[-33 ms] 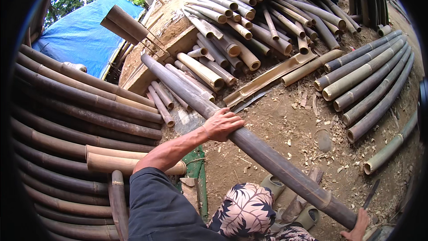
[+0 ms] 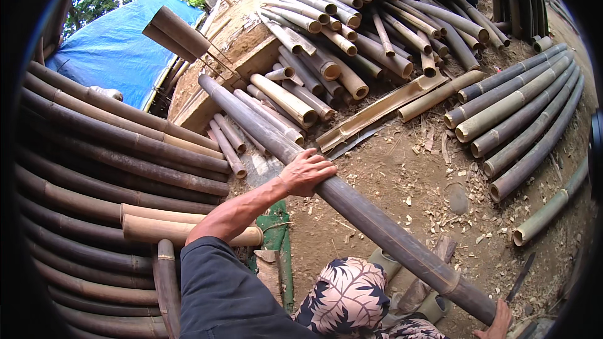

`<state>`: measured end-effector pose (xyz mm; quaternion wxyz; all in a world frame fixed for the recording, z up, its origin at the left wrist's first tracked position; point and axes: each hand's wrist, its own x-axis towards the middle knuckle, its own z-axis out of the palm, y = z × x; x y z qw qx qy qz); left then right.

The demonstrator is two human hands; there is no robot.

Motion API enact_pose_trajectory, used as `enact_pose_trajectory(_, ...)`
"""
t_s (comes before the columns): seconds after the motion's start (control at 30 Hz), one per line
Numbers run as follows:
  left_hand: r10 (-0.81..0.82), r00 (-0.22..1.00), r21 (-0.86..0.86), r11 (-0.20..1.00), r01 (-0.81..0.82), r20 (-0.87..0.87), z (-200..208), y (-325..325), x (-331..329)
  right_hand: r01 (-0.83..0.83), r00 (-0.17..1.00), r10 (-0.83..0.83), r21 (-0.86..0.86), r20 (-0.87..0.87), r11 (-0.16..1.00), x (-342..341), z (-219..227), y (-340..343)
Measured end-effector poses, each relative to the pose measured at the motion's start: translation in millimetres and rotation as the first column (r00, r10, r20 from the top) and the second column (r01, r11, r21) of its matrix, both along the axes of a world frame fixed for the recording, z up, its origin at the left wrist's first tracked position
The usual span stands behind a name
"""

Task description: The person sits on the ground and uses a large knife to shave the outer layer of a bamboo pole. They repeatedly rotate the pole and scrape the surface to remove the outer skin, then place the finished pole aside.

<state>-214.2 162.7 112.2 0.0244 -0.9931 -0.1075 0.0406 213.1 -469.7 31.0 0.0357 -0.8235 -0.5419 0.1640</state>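
A long dark bamboo pole (image 2: 386, 229) runs slantwise from the far left to the near right. My left hand (image 2: 308, 172) is wrapped over its middle, fingers curled across the top. At the near end of the pole, my right hand (image 2: 499, 322) grips it around the cut end, low at the right; part of this hand is cut off by the picture's edge. A dark knife-like blade (image 2: 521, 275) shows just beyond the right hand, seemingly apart from it. Below the pole is my patterned knee (image 2: 345, 295).
Dark bamboo poles (image 2: 113, 176) are stacked at left, with two pale lengths (image 2: 188, 229) across them. Cut bamboo pieces (image 2: 352, 31) pile up at the back. More poles (image 2: 521, 100) lie at right. Wood chips (image 2: 408, 201) litter the dirt. A blue tarp (image 2: 119, 44) hangs far left.
Both hands have shifted slightly to the left, the left one sliding a little along the bamboo pole. The pole's near end has moved slightly left too.
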Motion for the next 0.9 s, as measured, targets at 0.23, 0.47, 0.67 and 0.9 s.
enact_pose_trajectory(0.23, 0.250, 0.953, 0.273, 0.941, -0.198, -0.170, -1, 78, -77, 0.045, 0.977, -0.046, -0.014, -0.207, 0.999, -63, -47, 32)
enact_pose_trajectory(0.47, 0.516, 0.655, 0.391, 0.854, -0.343, -0.552, -24, -8, 22, -0.088, 0.982, 0.118, 0.196, -0.146, 0.977, -104, -35, 161)
enact_pose_trajectory(0.67, -0.179, 0.885, -0.322, 0.946, 0.036, -0.430, -90, -151, 133, -0.085, 0.969, 0.142, 0.265, -0.203, 0.960, -139, -68, 236)
enact_pose_trajectory(0.9, -0.207, 0.866, -0.406, 0.914, 0.005, -0.456, -100, -153, 134, 0.862, 0.483, -0.872, 0.132, 0.075, 0.489, 17, -99, 78)
